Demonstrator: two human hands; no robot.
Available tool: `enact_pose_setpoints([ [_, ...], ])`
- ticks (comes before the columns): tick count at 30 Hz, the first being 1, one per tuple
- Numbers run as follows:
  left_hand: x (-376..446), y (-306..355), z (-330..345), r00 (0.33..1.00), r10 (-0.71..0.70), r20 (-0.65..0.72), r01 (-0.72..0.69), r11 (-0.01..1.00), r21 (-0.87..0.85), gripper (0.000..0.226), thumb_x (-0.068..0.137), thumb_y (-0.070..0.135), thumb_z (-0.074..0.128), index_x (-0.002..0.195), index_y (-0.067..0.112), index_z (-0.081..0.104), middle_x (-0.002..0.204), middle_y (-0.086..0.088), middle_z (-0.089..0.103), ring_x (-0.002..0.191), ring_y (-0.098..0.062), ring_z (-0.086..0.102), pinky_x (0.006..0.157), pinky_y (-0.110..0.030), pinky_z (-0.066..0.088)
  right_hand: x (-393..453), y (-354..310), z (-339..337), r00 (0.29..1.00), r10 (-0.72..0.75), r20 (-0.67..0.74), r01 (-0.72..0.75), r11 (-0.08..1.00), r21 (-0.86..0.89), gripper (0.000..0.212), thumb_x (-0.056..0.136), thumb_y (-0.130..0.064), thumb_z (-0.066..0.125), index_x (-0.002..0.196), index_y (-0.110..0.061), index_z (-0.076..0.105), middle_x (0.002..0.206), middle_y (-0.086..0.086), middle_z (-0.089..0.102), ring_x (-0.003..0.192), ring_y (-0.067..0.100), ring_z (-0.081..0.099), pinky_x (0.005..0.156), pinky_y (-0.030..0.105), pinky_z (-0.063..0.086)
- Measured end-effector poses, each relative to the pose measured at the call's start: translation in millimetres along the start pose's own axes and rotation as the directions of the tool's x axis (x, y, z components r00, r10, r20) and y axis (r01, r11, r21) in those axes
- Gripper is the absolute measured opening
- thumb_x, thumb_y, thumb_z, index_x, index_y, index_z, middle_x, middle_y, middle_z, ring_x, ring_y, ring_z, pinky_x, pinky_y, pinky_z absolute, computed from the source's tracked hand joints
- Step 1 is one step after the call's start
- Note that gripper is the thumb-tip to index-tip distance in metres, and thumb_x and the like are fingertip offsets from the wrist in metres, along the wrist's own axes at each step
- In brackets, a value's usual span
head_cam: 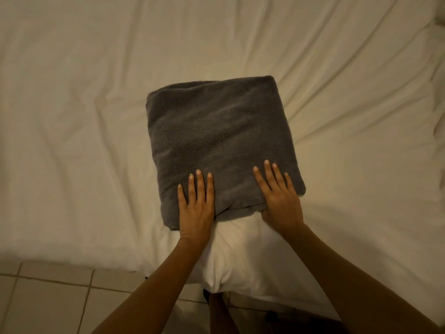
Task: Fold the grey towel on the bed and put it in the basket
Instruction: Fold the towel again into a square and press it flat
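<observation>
Grey towel (pixel 216 141) — folded — lies under flat fingers (pixel 198 186).

Looking down on the grey towel (pixel 216 141), folded into a thick, roughly square pad, lying on the wrinkled cream sheet of the bed (pixel 72 104). Pressing flat on its near edge: left hand (pixel 196 208) by the near-left corner, right hand (pixel 279 201) toward the near-right corner, fingers spread, palms down. Showing pale floor tiles (pixel 48 297) beyond the bed's near edge, lower left.
</observation>
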State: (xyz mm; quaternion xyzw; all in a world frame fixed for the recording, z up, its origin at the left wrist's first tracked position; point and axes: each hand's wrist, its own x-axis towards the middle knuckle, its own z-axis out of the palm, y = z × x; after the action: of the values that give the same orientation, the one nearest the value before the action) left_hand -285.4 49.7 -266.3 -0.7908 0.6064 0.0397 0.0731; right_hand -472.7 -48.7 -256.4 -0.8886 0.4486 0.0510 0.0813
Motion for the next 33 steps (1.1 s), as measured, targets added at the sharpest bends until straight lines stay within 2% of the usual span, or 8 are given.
enact_pose_setpoints([
  [10, -9.1, -67.1, -23.3, 0.95, 0.312, 0.026, -0.311, 0.95, -0.036, 0.093, 0.062, 0.035, 0.085, 0.136, 0.006, 0.037, 0.133, -0.021, 0.056, 0.12, -0.036, 0.058, 0.095, -0.057, 0.045, -51.0, -63.7, -9.2, 0.988, 0.142, 0.064, -0.141, 0.99, -0.014, 0.087, 0.063, -0.041, 0.071, 0.139, -0.01, 0.044, 0.14, 0.022, 0.047, 0.127, 0.039, 0.046, 0.11, 0.05, 0.031],
  [13, -12.1, -94.1, -21.4, 0.911, 0.413, -0.014, -0.413, 0.911, 0.002, 0.061, 0.082, 0.03, 0.053, 0.136, 0.007, 0.037, 0.134, -0.019, 0.056, 0.12, -0.034, 0.058, 0.101, -0.052, 0.042, -63.2, -94.7, -3.3, 0.978, 0.196, 0.071, -0.198, 0.98, 0.019, 0.073, 0.073, -0.037, 0.058, 0.139, -0.007, 0.044, 0.14, 0.025, 0.045, 0.129, 0.041, 0.043, 0.108, 0.048, 0.024],
  [16, -14.1, -106.6, -15.1, 0.905, 0.424, 0.036, -0.424, 0.906, 0.008, 0.06, 0.083, 0.026, 0.035, 0.138, 0.005, 0.036, 0.139, -0.018, 0.052, 0.125, -0.032, 0.054, 0.116, -0.044, 0.014, -57.7, -104.8, -1.9, 0.962, 0.251, 0.105, -0.249, 0.968, -0.029, 0.081, 0.069, -0.036, 0.073, 0.139, -0.007, 0.044, 0.14, 0.025, 0.045, 0.129, 0.041, 0.044, 0.107, 0.049, 0.021],
  [20, -13.8, -96.8, -27.1, 0.912, 0.39, 0.124, -0.392, 0.92, -0.008, 0.072, 0.068, 0.024, 0.08, 0.13, -0.001, 0.054, 0.133, -0.02, 0.057, 0.121, -0.031, 0.058, 0.107, -0.05, 0.036, -49.6, -99.7, -20.1, 0.952, 0.282, 0.122, -0.278, 0.959, -0.053, 0.087, 0.057, -0.024, 0.083, 0.135, -0.005, 0.049, 0.134, 0.024, 0.052, 0.123, 0.04, 0.05, 0.11, 0.048, 0.011],
  [24, -16.8, -93.4, -59.3, 0.908, 0.349, 0.233, -0.331, 0.937, -0.114, 0.08, 0.053, 0.02, 0.09, 0.125, 0.001, 0.061, 0.128, -0.016, 0.062, 0.115, -0.028, 0.063, 0.095, -0.051, 0.047, -54.9, -101.0, -53.4, 0.954, 0.29, 0.077, -0.287, 0.957, -0.044, 0.082, 0.054, -0.017, 0.083, 0.13, -0.004, 0.054, 0.128, 0.022, 0.058, 0.115, 0.038, 0.058, 0.106, 0.05, 0.033],
  [27, -8.4, -102.2, -101.2, 0.891, 0.372, 0.259, -0.335, 0.925, -0.178, 0.07, 0.088, 0.02, 0.061, 0.148, 0.007, 0.028, 0.155, -0.011, 0.031, 0.142, -0.023, 0.033, 0.116, -0.047, 0.024, -52.4, -108.3, -90.3, 0.942, 0.329, 0.062, -0.326, 0.943, -0.06, 0.086, 0.043, -0.021, 0.087, 0.124, -0.005, 0.061, 0.12, 0.02, 0.064, 0.107, 0.037, 0.063, 0.1, 0.05, 0.039],
  [30, 6.8, -118.5, -155.1, 0.825, 0.419, 0.379, -0.379, 0.908, -0.178, 0.062, 0.099, 0.018, 0.036, 0.153, 0.013, 0.005, 0.161, -0.005, 0.008, 0.149, -0.018, 0.008, 0.121, -0.041, 0.005, -40.9, -117.0, -137.1, 0.909, 0.382, 0.167, -0.38, 0.924, -0.044, 0.088, 0.029, -0.028, 0.092, 0.111, -0.006, 0.069, 0.106, 0.017, 0.071, 0.092, 0.034, 0.069, 0.076, 0.047, 0.056],
  [33, 20.9, -136.9, -207.0, 0.804, 0.452, 0.387, -0.416, 0.892, -0.178, 0.057, 0.099, 0.019, 0.039, 0.151, 0.013, 0.018, 0.159, -0.007, 0.021, 0.147, -0.022, 0.02, 0.12, -0.042, 0.016, -29.2, -132.5, -201.1, 0.905, 0.368, 0.212, -0.379, 0.925, 0.011, 0.073, 0.065, -0.031, 0.079, 0.13, -0.009, 0.053, 0.126, 0.015, 0.06, 0.11, 0.032, 0.061, 0.086, 0.041, 0.053],
])
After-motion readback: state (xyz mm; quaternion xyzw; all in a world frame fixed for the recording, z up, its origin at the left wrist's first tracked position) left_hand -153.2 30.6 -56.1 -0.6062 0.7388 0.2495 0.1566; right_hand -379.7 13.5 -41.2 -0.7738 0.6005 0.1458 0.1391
